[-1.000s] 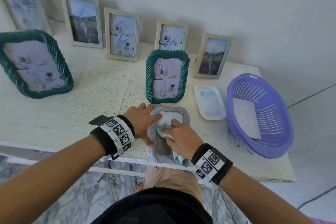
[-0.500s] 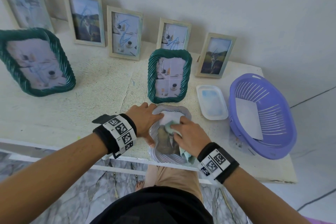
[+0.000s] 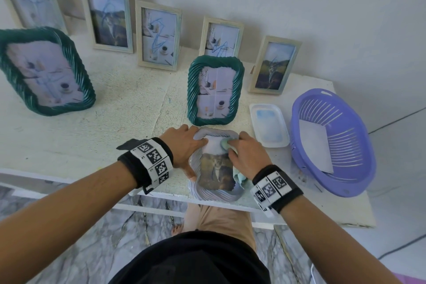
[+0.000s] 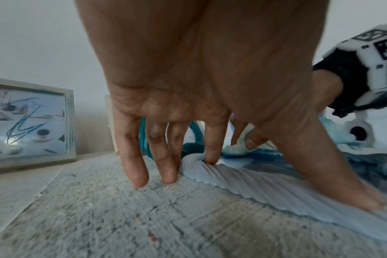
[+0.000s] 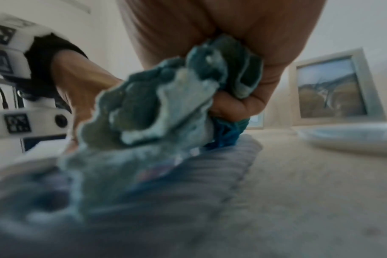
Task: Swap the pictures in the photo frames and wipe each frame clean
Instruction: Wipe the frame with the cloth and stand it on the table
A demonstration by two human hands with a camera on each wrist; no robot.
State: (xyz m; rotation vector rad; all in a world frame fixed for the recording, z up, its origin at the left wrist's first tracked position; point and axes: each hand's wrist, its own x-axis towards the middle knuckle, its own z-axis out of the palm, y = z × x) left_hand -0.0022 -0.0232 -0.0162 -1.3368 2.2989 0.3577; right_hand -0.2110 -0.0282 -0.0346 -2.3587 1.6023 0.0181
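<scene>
Up close, the fingers of the right hand (image 3: 245, 157) were curled around a crumpled pale blue cloth (image 5: 166, 108), pressing it onto the far end of a lavender ribbed frame (image 3: 215, 193) that lay flat at the near edge of the white table (image 3: 129, 122). Loose folds of the cloth trailed under the wrist. The left hand (image 3: 184, 145) was spread with straight fingers: its thumb lay along the frame's left rim, one fingertip pressed the frame's far-left corner, and the other fingertips touched the tabletop just beside it. A dark picture showed inside the frame between the two hands.

Just beyond the hands, a small green ribbed frame (image 3: 215, 90) stood upright. To its right lay a white rectangular tray (image 3: 268, 125), and further right a purple slotted basket (image 3: 332, 143) held a white sheet (image 3: 314, 145). A larger green ribbed frame (image 3: 46, 71) stood at the far left. Five pale wooden frames leaned against the wall at the far side, two of them with landscape pictures.
</scene>
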